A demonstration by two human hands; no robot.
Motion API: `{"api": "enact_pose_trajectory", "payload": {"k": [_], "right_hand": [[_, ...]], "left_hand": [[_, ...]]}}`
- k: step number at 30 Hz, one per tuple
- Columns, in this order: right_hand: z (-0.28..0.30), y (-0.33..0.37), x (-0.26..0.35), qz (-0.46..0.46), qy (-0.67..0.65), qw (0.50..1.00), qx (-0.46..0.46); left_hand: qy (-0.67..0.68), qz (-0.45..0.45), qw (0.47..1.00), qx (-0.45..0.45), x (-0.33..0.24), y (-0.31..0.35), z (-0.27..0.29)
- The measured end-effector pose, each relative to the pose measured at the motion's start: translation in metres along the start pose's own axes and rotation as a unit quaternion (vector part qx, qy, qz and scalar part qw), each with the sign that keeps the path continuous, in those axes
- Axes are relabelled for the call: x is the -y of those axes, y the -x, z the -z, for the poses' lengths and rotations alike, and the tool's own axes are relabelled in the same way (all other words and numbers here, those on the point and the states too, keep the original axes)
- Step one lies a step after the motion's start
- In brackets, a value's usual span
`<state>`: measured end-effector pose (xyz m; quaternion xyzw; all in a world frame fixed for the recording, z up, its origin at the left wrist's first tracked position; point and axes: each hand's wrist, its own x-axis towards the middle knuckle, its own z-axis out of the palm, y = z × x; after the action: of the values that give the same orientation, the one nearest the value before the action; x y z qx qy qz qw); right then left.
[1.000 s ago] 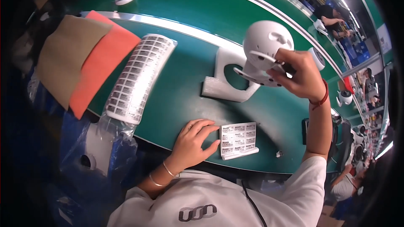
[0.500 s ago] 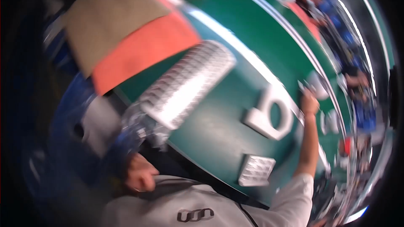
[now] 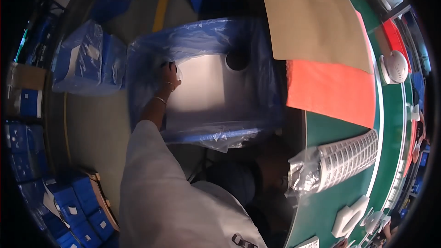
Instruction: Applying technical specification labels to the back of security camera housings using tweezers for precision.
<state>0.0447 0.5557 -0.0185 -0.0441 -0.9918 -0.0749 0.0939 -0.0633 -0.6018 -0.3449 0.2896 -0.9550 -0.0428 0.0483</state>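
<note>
My left hand (image 3: 171, 81) reaches into a blue bin (image 3: 268, 78) lined with clear plastic. Its fingers curl down at the bin's left inner side, next to a small bright white thing (image 3: 179, 70) whose kind I cannot make out. Inside the bin lies a pale grey sheet or floor (image 3: 197, 89), with a dark round opening at its far right. At the lower right edge a small patch of skin, perhaps my right hand (image 3: 342, 243), shows beside a white ring-shaped part (image 3: 349, 217); its fingers are mostly cut off.
On the green table (image 3: 321, 126) at right lie a brown sheet (image 3: 317, 14), an orange sheet (image 3: 330, 89) and a plastic-wrapped stack of white gridded trays (image 3: 349, 160). A white domed part (image 3: 395, 66) stands beyond. More blue bins (image 3: 82, 59) stand at left.
The view has swung left from the table to the bin. My left hand, earlier near my body, is now stretched into the bin. My right hand has moved to the lower edge of view.
</note>
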Motion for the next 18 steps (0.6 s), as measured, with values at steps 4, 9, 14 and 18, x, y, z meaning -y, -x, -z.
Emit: {"api": "enact_pose_trajectory", "payload": {"k": [4,9,14,18], "right_hand": [[0.079,0.055,0.116,-0.121,0.286,0.945,0.100],[0.087,0.066,0.132,-0.134,0.181,0.973,0.048],[0.056,0.054,0.103,-0.102,0.201,0.974,-0.011],[0.047,0.058,-0.014,0.015,0.195,0.967,-0.162]], "left_hand": [[-0.103,0.050,0.980,0.164,0.022,-0.042,-0.020],[-0.165,0.057,0.961,0.213,0.024,-0.041,-0.011],[-0.112,0.076,0.956,0.259,-0.009,-0.057,0.045],[0.265,0.014,0.920,0.289,-0.018,-0.035,0.105]]}}
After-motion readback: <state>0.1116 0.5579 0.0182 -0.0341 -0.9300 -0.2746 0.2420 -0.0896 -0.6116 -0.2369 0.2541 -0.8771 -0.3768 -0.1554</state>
